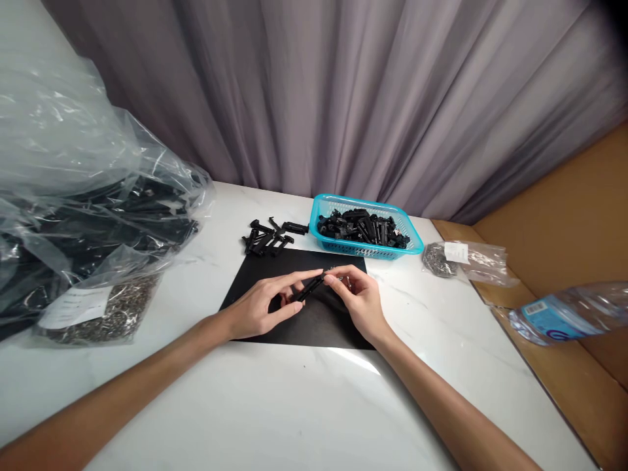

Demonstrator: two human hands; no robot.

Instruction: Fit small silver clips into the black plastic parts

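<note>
My left hand [267, 304] is closed around the lower end of a slim black plastic part [310, 288], held at a slant above a black mat [299, 327]. At the part's upper end, my right hand [357, 297] pinches with thumb and forefinger. Small shiny metal pieces [348, 282] show by the right fingers, too small to make out. Behind the mat on the left lies a loose pile of similar black plastic parts [267, 239]. A blue basket [417, 243] filled with more black parts stands behind my hands.
A large clear plastic bag [112, 163] with black contents takes up the left side. Before it lies a bag of small metal pieces [130, 307]. Another such bag [440, 260] is at the right, near a plastic bottle [554, 317] and cardboard [564, 209]. A grey curtain [318, 98] hangs behind.
</note>
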